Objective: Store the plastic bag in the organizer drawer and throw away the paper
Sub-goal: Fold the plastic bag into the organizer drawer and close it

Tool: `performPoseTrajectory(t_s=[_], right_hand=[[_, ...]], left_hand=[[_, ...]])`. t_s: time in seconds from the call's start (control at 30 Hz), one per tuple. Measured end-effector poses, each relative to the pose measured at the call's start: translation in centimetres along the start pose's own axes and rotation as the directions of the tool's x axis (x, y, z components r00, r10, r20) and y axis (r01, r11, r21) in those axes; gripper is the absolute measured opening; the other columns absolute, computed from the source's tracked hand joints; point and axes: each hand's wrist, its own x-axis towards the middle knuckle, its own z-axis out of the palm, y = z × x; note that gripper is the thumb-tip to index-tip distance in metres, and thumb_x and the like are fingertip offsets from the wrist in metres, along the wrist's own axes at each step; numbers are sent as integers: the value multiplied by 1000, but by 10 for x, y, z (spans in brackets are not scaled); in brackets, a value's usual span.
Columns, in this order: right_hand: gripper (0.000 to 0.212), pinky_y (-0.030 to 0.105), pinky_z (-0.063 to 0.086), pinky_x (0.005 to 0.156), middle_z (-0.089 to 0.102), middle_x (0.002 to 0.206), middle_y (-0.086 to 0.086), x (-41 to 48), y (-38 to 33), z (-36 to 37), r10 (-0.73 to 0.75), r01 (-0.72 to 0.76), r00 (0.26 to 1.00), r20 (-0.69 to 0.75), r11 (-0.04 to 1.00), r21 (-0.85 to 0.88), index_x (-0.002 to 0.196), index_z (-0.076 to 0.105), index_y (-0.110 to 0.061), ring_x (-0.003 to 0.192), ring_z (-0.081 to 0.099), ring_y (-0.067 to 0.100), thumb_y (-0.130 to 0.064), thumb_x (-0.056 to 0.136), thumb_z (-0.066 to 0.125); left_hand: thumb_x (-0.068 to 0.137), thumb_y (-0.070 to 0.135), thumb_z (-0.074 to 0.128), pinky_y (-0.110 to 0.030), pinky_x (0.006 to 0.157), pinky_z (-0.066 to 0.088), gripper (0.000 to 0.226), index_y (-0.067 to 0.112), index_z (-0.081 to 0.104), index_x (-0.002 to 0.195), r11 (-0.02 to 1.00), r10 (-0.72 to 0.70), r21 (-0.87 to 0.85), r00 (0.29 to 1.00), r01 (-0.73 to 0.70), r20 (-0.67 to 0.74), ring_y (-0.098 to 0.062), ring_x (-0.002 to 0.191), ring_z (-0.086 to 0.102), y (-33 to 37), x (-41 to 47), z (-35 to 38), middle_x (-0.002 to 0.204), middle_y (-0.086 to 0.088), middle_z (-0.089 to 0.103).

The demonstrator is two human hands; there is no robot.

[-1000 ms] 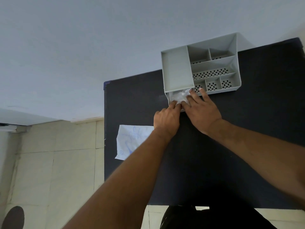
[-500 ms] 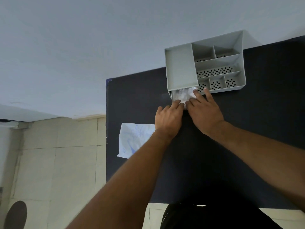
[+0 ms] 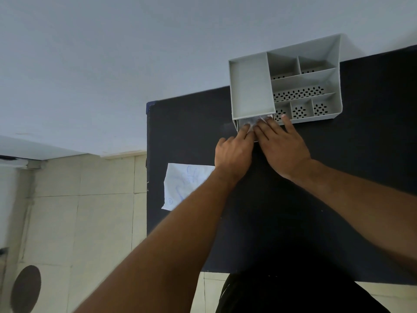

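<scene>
A grey plastic organizer [image 3: 252,86] with several compartments stands at the far edge of the dark table [image 3: 316,199]. Its drawer [image 3: 239,126] sticks out a little at the front left. A crumpled clear plastic bag [image 3: 256,122] lies in the drawer, mostly hidden. My left hand [image 3: 234,154] and my right hand [image 3: 282,145] rest side by side with fingertips pressing on the bag and the drawer front. A white paper [image 3: 182,184] with blue scribbles lies on the table's left edge, partly under my left forearm.
A pale wall rises behind the table. Left of the table is a tiled floor [image 3: 79,222] with a dark round object [image 3: 26,288] at the lower left. Dark clothing shows at the bottom edge below the table.
The drawer has slid further into the organizer and less of the bag shows. Both hands moved forward with it. The view shifted slightly.
</scene>
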Motion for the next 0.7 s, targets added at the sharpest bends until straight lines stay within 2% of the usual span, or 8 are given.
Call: performPoseTrajectory(t_s=[0.1, 0.17, 0.23, 0.3, 0.4, 0.6, 0.7], right_hand=[[60, 54, 3, 124, 29, 164, 10, 6, 1, -4, -3, 3, 1000, 28, 1000, 1, 157, 23, -12, 155, 15, 27, -34, 103, 37], [61, 53, 1, 125, 30, 164, 9, 7, 0, -7, -9, 9, 1000, 28, 1000, -1, 157, 25, -12, 155, 15, 27, -35, 103, 39], [60, 52, -1, 124, 34, 162, 8, 7, -1, -8, -12, 11, 1000, 18, 1000, 7, 156, 28, -11, 154, 16, 26, -34, 101, 41], [58, 52, 0, 124, 39, 159, 8, 6, -2, -8, 0, 0, 1000, 0, 999, 32, 153, 35, -10, 153, 19, 27, -32, 100, 45], [57, 54, 4, 124, 45, 155, 10, 0, -2, -6, 13, -11, 999, -32, 998, 61, 147, 45, -11, 152, 24, 28, -33, 95, 53], [52, 58, 12, 122, 59, 142, 12, -16, 1, 1, 47, -35, 994, -99, 992, 120, 137, 57, -9, 146, 37, 32, -27, 89, 63], [49, 59, 16, 121, 64, 135, 12, -17, 1, 4, 50, -33, 990, -133, 991, 131, 132, 61, -8, 142, 43, 33, -20, 85, 70]], left_hand=[[86, 16, 67, -41, 64, 55, 39, 15, 64, 125, 1000, 13, -25, 1000, -13, -22, -27, 74, 70, -2, -1, 3, 145, -5, 54], [87, 17, 66, -38, 61, 55, 49, 16, 57, 135, 999, 25, -45, 1000, -25, -2, -25, 73, 69, -2, 0, -3, 147, -4, 51], [90, 20, 63, -36, 58, 55, 64, 17, 40, 149, 998, 51, -26, 995, -49, 91, -24, 72, 67, 0, 5, -10, 157, -3, 39], [93, 23, 59, -39, 63, 57, 72, 21, 25, 156, 998, 58, 16, 972, -63, 226, -26, 77, 67, -1, 12, -15, 164, 0, 24], [94, 22, 57, -42, 72, 57, 75, 23, 18, 158, 994, 48, 75, 934, -79, 353, -30, 88, 68, -5, 22, -23, 167, 1, 14], [101, 21, 46, -35, 62, 45, 68, 22, 10, 159, 969, 77, 187, 915, -162, 397, -28, 87, 67, -1, 23, -32, 168, -1, 8], [101, 21, 45, -35, 62, 41, 67, 21, 10, 159, 952, 92, 234, 914, -197, 396, -29, 91, 67, -2, 25, -32, 168, -3, 9]])
